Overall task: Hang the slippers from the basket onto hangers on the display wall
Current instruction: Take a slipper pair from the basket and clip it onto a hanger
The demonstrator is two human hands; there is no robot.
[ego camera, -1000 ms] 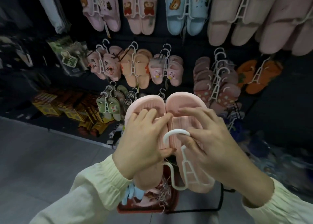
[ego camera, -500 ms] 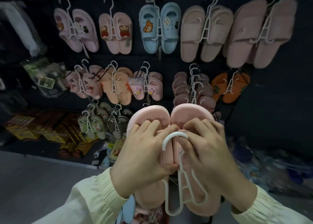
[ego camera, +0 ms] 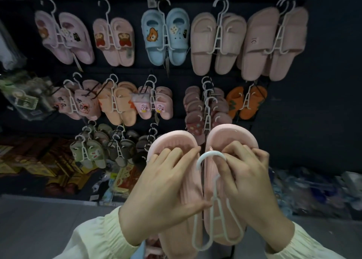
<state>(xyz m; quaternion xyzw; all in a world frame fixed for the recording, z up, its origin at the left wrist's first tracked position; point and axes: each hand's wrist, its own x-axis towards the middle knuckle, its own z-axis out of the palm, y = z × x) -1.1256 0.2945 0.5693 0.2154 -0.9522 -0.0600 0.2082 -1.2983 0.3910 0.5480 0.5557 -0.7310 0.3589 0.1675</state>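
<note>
I hold a pair of pale pink slippers side by side, toes up, in front of the dark display wall [ego camera: 323, 82]. My left hand [ego camera: 162, 196] grips the left pink slipper [ego camera: 172, 141], fingers over its strap. My right hand [ego camera: 246, 188] grips the right pink slipper [ego camera: 233, 135] and pinches the hook of a white plastic hanger [ego camera: 210, 215] that lies between the two slippers. The basket is almost hidden below my hands; only a sliver with more slippers [ego camera: 152, 251] shows.
The wall carries rows of hung pairs: pink slippers [ego camera: 219, 43], blue clogs [ego camera: 166, 37], orange slippers [ego camera: 246, 102], a stack of dark pink pairs [ego camera: 205, 106], green pairs [ego camera: 88, 151]. Packaged goods [ego camera: 29, 157] lie low on the left. Grey floor [ego camera: 39, 219] is below.
My view has tilted upward, bringing the top row's hooks into sight. Both hands have raised the pink pair and hanger a little toward the wall; the grips are the same.
</note>
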